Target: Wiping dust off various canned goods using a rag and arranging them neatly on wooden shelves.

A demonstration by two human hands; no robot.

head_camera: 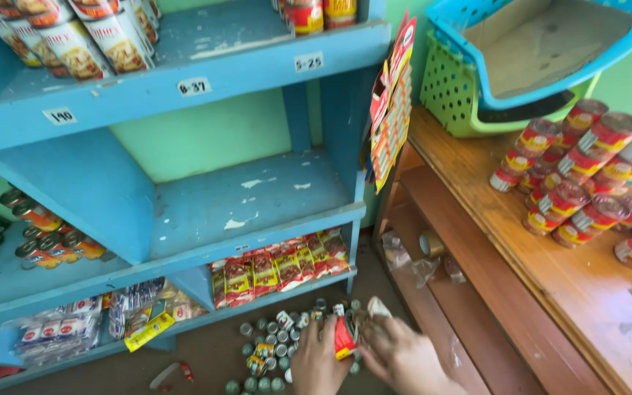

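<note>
The red can [344, 337] is low at the bottom edge of the view, just above the floor, and the left hand [319, 360] grips it with the fingers closed around its side, so the can stands almost upright in the grasp. The right hand [402, 356] is just beside it, touching or nearly touching the can from the other side; its fingers are bent and spread over the pile, but it is not possible to tell whether they close on something. Under and behind both hands many small cans [272, 344] lie on the brown floor [206, 351], most of them standing with their tops up, in a loose group which is not in order. This suggests that the gathering from the floor is only at the beginning: one can is lifted and a large number are left. Above the pile, the middle blue shelf [257, 197] has a bare board with worn paint, while the lower shelf carries a row of red packets [279, 267] and, more to the left, some clear wrapped packs [60, 333]. Dark cans [45, 234] lie on their sides on the left shelf, and tall cans [74, 33] stand on the top one. To the right, a wooden counter [550, 271] bears a neat stack of red cans [587, 175] lying on their sides, so this part looks already arranged. Behind them a blue basket [469, 51] sits inside a green basket [448, 95].
</note>
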